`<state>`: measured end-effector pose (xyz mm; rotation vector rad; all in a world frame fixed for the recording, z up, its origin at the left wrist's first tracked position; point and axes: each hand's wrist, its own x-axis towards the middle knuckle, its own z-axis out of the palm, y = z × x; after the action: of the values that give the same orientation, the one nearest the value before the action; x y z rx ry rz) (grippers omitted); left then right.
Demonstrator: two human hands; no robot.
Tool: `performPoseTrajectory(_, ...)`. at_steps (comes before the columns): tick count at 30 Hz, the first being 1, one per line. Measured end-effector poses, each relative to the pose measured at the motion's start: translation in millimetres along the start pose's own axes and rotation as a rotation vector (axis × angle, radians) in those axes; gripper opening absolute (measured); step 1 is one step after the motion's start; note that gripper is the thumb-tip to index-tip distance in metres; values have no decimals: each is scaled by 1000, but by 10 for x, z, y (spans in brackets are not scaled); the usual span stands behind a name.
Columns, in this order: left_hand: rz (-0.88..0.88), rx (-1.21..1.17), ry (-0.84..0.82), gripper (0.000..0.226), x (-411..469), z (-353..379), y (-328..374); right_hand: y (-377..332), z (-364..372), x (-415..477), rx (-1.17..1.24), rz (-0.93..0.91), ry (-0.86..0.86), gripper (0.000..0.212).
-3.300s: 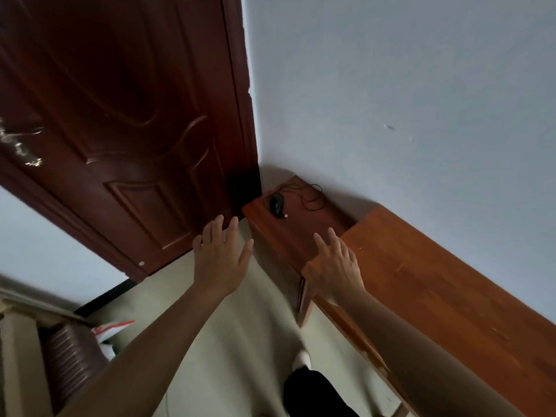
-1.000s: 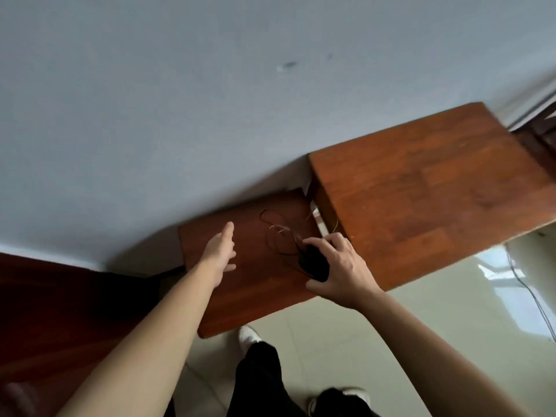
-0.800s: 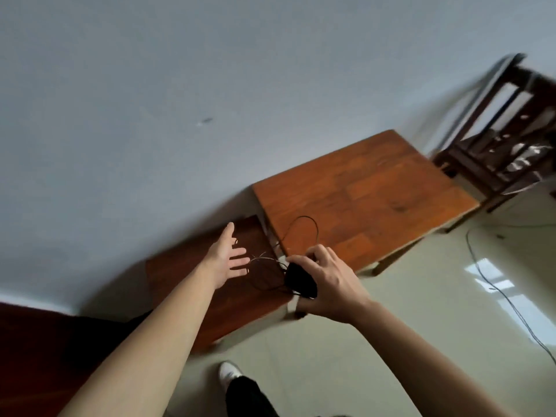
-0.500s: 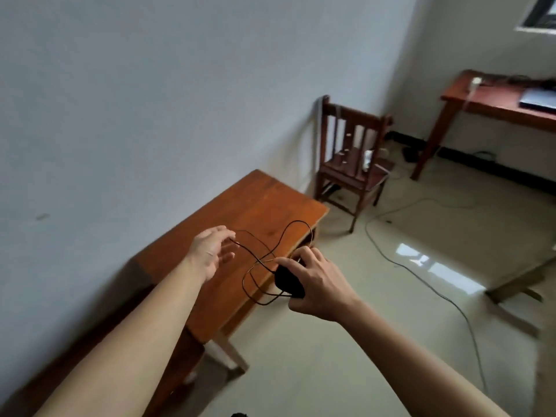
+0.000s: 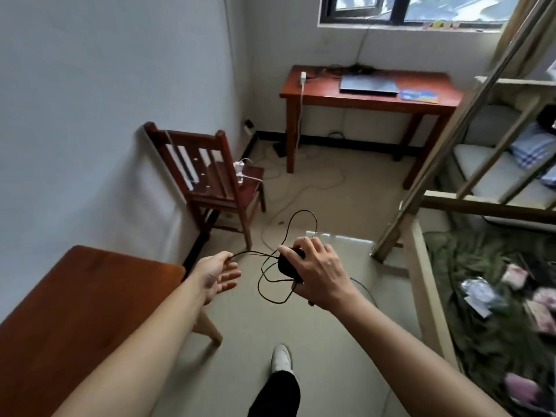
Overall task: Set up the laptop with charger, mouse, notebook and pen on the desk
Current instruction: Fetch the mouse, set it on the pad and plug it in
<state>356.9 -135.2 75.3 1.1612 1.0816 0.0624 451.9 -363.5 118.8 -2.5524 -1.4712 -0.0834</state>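
Note:
My right hand (image 5: 319,273) grips a black wired mouse (image 5: 287,264) in the air over the floor. Its thin black cable (image 5: 301,219) hangs in loose loops around the hand. My left hand (image 5: 217,273) pinches one strand of that cable between thumb and forefinger, the other fingers spread. Across the room, under the window, stands the red-brown desk (image 5: 346,99). On it lie a closed dark laptop (image 5: 367,84), a blue notebook (image 5: 419,96) to its right and a white charger (image 5: 303,76) at the left edge, its cord hanging down. I cannot make out a pen.
A wooden table (image 5: 75,311) is close at my left, and a wooden chair (image 5: 216,179) with a white power strip stands by the wall beyond it. A bunk bed frame (image 5: 421,188) fills the right. Cords (image 5: 304,188) trail over the tiled floor.
My right hand picked the mouse up off the low table by the wall, my left hand took hold of its cable, and my view swung round toward the desk under the window.

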Motion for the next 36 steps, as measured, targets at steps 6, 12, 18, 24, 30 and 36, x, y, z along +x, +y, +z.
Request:
performPoseTrajectory(6,-58,65,-97,19,1103,1045,957,1183,-184,1007,-118,104,7,66)
performPoseTrajectory(12,69,171,-161,12,1811,1931,1985,2179,-406,1738,-144,265,32,64)
performPoseTrajectory(18,149,280,-218,10,2731,2870,2739,3316,-197,2458,-139,335,34,69)
performPoseTrajectory(24,244,342,-194,7,3851,3994,3685,4807,20,3460,-125,385,42,72)
performPoseTrajectory(30,420,383,-141,21,4616,5138,4923,6244,-304,4530,-115,450,20,73)
performPoseTrajectory(36,585,515,-123,32,5305,6064,5631,7329,-451,5241,-126,450,26,75)
